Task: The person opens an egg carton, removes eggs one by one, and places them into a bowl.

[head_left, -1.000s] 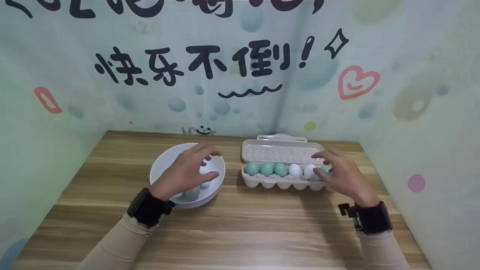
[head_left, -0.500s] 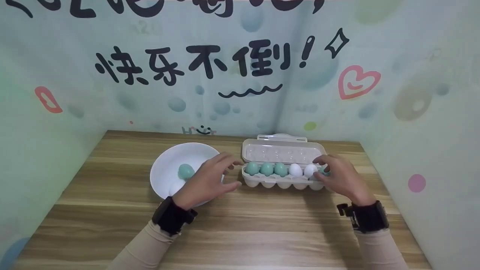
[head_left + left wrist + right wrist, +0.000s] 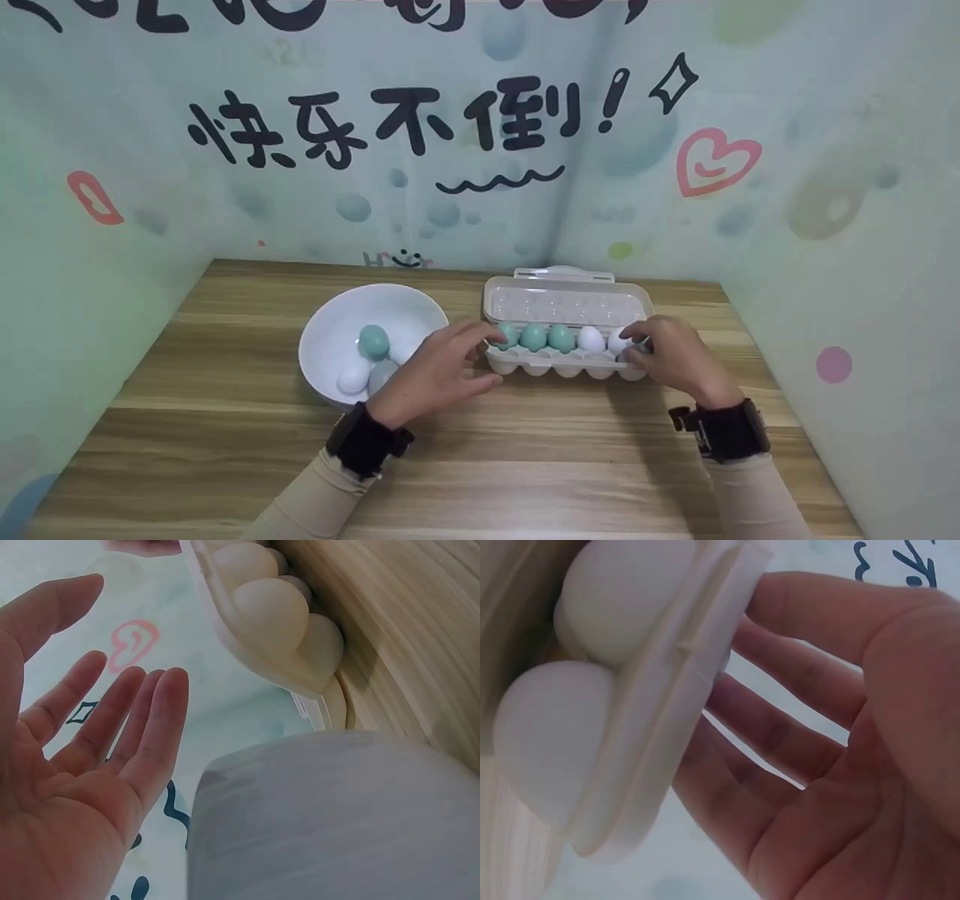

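My left hand [image 3: 442, 373] is at the left end of an egg carton [image 3: 566, 361]. Its fingers are spread, with nothing between them in the left wrist view. One fingertip overlaps the leftmost green egg [image 3: 508, 335] in the head view; whether it touches is unclear. My right hand [image 3: 675, 356] curves over the carton's right end beside a white egg [image 3: 617, 340]. In the right wrist view, its fingertips pass behind the carton's rim, hiding any grip on an egg. More green eggs [image 3: 533, 336] and a white egg [image 3: 590, 340] fill the back row.
A white bowl [image 3: 319, 337] left of the carton contains a green egg [image 3: 373, 342], a white egg [image 3: 352, 376] and a greyish egg [image 3: 382, 373]. The carton's lid [image 3: 568, 300] stands open behind its eggs. Printed cloth walls enclose the wooden table [image 3: 510, 465].
My left hand has travelled right from above the bowl to the carton's left end, uncovering the eggs in the bowl. My right hand has shifted slightly left, over the rightmost green egg.
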The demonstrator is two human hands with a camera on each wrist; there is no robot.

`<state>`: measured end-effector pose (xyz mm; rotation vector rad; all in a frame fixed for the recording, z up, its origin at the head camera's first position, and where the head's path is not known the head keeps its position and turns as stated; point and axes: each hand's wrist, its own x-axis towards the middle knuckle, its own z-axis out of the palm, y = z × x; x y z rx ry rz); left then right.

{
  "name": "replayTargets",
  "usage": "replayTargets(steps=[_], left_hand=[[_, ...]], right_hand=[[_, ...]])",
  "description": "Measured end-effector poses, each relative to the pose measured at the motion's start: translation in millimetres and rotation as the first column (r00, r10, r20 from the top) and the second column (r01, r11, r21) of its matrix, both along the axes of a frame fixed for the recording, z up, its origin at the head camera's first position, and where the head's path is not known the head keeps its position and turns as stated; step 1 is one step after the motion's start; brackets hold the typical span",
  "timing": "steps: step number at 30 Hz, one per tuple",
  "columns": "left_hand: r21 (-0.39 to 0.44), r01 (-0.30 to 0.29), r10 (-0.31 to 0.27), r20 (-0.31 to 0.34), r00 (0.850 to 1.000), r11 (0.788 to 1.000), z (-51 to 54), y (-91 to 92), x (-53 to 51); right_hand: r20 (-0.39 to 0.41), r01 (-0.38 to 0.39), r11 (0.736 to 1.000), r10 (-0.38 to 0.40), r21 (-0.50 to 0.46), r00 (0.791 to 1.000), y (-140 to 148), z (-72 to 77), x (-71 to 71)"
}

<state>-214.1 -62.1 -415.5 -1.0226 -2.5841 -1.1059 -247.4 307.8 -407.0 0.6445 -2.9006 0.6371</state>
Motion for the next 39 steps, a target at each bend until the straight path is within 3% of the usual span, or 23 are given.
replayTargets(steps=[8, 19, 31, 39], left_hand=[[0.000, 0.000, 0.000, 0.001, 1.000, 1.000, -2.4, 1.5, 0.2], [0.009, 0.011, -0.011, -0.016, 1.000, 1.000, -3.5, 1.0, -1.4], [0.021, -0.003, 0.003, -0.026, 1.000, 1.000, -6.6, -0.6, -1.2], [0.012, -0.027, 0.027, 0.013, 1.000, 1.000, -5.2, -1.1, -1.6]], right_hand=[[0.085, 0.027, 1.000, -0.027, 0.009, 0.996, -4.0, -0.5, -1.3], [0.108, -0.032, 0.999, 0.029, 0.027, 0.994, -6.3, -2.6, 0.8], [0.076, -0.029, 0.999, 0.027, 0.032, 0.997, -4.8, -3.4, -1.7], [-0.028, -0.014, 1.000, 0.015, 0.024, 1.000, -2.5, -2.4, -3.3]])
